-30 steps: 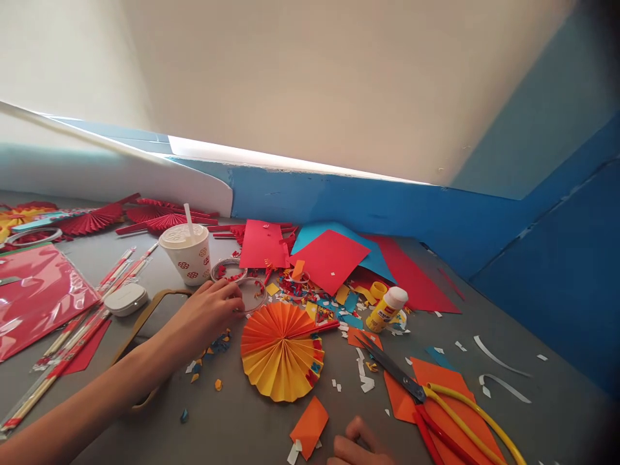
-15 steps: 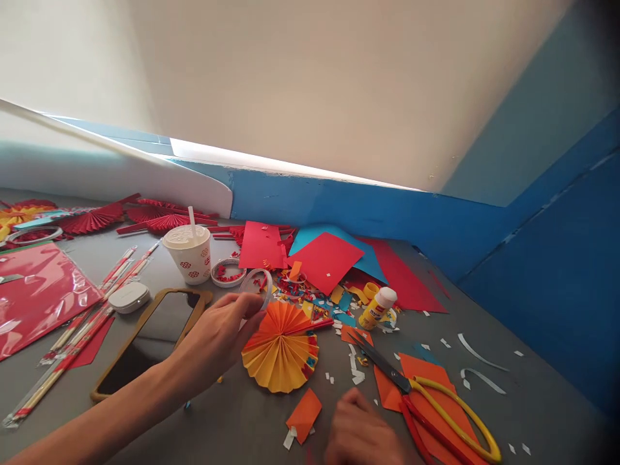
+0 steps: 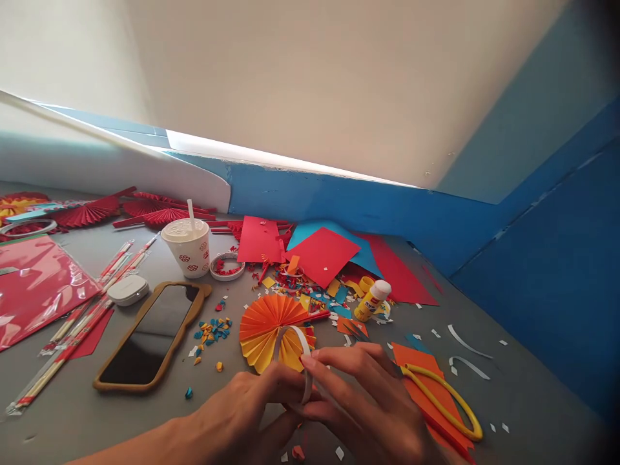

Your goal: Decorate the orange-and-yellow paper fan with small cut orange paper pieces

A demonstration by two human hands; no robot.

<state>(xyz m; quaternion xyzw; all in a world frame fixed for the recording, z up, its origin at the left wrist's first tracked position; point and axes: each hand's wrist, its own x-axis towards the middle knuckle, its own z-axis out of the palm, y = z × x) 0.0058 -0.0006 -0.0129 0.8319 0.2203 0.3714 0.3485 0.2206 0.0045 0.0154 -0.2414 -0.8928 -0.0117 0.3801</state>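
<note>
We are leaning over a grey table [image 3: 523,394]. Our right hand [image 3: 372,400] is staying loosely bent, while our left hand [image 3: 249,397] is curling more tightly. Left of them, a phone [image 3: 150,342] is lying flat. A pleated orange-and-yellow fan [image 3: 264,323] is resting just beyond our fingers. Before it, our left hand is gripping a white ring [image 3: 301,336] on edge; our right fingertips are touching its side, whether gripping we cannot tell.

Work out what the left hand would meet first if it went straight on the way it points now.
Beyond the white ring it holds, the left hand would probably meet the right hand first; depth is unclear there, and the two may be touching.
</note>
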